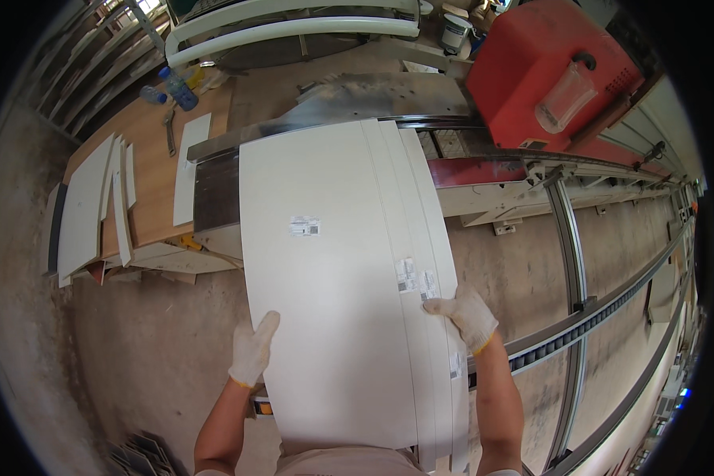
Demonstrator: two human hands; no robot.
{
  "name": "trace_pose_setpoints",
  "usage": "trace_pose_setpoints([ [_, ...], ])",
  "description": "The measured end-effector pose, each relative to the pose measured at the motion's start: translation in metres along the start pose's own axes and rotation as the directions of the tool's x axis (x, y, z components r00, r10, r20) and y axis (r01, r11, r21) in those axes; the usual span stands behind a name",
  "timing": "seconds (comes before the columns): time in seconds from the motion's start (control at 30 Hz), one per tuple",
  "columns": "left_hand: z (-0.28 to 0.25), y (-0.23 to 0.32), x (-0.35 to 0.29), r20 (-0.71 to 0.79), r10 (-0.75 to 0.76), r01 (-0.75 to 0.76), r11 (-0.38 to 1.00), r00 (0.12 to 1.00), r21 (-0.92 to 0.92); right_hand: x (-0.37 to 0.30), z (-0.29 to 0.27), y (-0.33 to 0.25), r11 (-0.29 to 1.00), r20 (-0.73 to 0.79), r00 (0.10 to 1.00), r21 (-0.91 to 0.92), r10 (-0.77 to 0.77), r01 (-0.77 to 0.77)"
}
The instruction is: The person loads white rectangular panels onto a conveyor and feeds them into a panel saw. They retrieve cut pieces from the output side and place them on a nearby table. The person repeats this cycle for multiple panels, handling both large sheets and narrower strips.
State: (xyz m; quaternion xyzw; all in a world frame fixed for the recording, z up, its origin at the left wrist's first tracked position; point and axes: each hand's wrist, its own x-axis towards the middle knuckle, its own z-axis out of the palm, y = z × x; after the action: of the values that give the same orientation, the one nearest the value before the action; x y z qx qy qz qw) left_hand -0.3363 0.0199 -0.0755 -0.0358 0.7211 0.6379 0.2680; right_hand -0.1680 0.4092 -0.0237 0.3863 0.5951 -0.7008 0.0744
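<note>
A large white panel [317, 278] stretches from the machine's edge down to my waist, with a small printed label [304, 227] on it. Several narrower white strips [420, 206] lie lengthwise along its right side, bearing labels of their own. My left hand [252, 353], in a white work glove, grips the panel's left edge; its lower fingers are partly hidden. On the other side my gloved right hand [470, 319] clasps the outer strips, thumb on top beside a label, the other fingers out of sight beneath.
Beyond the panel is a metal machine bed [373, 95] with a red housing [551, 75]. A wooden table [155, 170] at the left carries white offcuts [87, 206] and a plastic bottle [181, 91]. Metal rails [575, 325] run along the right. Dark boards [143, 456] stand at lower left.
</note>
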Motion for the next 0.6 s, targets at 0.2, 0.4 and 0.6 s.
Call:
trace_pose_setpoints([
  [0.2,0.006,0.007,-0.003,-0.012,0.024,-0.024,0.999,1.000,0.028,0.004,0.002,-0.014,1.000,0.002,1.000,-0.014,0.004,-0.004],
  [0.4,0.004,0.012,-0.002,-0.109,-0.003,0.031,0.966,0.994,0.257,0.027,0.005,-0.020,0.975,-0.065,0.993,-0.204,-0.096,0.081],
  [0.6,0.013,0.012,-0.003,-0.185,0.140,-0.074,0.943,0.973,0.325,0.057,0.002,-0.022,0.972,-0.161,0.983,-0.232,-0.084,0.045],
])
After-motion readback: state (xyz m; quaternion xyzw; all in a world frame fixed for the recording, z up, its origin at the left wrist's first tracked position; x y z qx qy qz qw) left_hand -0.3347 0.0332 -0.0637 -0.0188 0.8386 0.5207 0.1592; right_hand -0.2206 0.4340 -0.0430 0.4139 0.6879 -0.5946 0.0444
